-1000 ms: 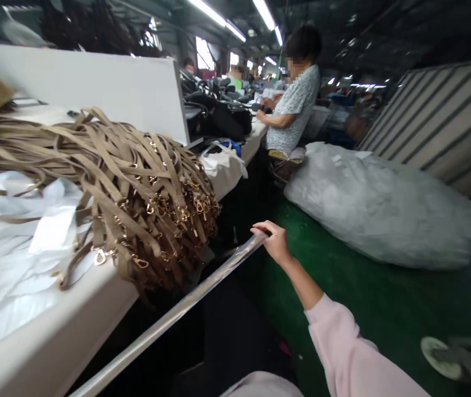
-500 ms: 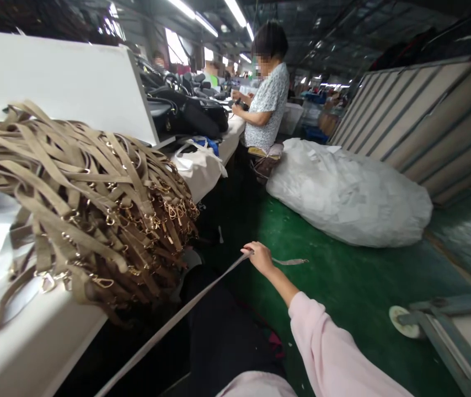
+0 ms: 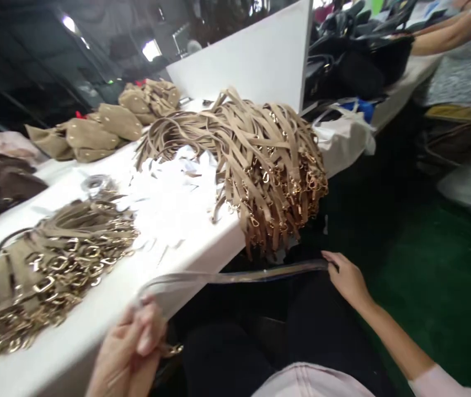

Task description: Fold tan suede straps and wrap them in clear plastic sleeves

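A long thin strap (image 3: 235,275) stretches between my two hands above my lap, blurred by motion. My left hand (image 3: 136,336), at the lower left by the table edge, is closed around one end of it. A gold metal clasp (image 3: 173,349) hangs just beside that hand. My right hand (image 3: 345,275) pinches the other end, out past the table's front edge. Nearest beyond the strap is a large heap of tan straps (image 3: 256,149) with gold clips, draped over the table edge.
A second bundle of tan straps (image 3: 70,248) with gold hardware lies on the white table (image 3: 202,248). Tan bag pieces (image 3: 103,129) sit farther back by a white panel (image 3: 256,55). Black bags (image 3: 355,66) and a co-worker's arm (image 3: 459,33) are at the upper right.
My view has swung left toward the table. My left hand has come into sight gripping the strap. The strap, earlier slanting down to the lower left, now runs nearly level between both hands.
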### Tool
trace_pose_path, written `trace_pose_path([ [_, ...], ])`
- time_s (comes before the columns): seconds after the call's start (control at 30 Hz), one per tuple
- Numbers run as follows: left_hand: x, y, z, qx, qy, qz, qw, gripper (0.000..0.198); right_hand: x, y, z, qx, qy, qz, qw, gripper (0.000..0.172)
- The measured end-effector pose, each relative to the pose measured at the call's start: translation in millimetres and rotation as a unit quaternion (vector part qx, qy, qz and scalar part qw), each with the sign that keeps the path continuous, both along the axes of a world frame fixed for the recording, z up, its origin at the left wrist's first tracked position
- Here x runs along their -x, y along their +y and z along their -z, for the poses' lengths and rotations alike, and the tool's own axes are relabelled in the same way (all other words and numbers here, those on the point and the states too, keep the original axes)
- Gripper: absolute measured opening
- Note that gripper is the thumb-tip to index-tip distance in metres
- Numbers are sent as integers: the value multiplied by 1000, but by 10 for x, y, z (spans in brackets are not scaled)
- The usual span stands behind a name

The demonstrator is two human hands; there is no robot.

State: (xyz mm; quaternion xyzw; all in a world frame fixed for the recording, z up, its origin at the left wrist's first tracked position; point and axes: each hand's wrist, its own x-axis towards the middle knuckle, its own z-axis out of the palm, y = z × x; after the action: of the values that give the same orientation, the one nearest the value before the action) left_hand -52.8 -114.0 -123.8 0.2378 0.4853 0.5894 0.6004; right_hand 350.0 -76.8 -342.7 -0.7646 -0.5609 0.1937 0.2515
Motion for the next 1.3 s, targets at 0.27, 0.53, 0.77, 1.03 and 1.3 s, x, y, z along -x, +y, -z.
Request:
trace_pose_path([
  [0.27,-828,-51,501,63,-73,246,964,29,1359,-153,-1308,-336,88,-319,882,49],
  [0.53,-683,-210,686,95,-123,302,941,27,1448,-51,-1052,-321,175,-335,869,34],
  [0.77,-515,-285,656,84,-255,212,940,31,1463,-202,-963,-73,298,-327,894,26],
  [1.03,-706,23,981,118,-150,-16,982,22,1950,-746,-887,245,603,-217,727,46],
  [1.3,-921,-82,1227,9,39,57,998,32,1878,-733,-942,233,604,-177,742,50],
])
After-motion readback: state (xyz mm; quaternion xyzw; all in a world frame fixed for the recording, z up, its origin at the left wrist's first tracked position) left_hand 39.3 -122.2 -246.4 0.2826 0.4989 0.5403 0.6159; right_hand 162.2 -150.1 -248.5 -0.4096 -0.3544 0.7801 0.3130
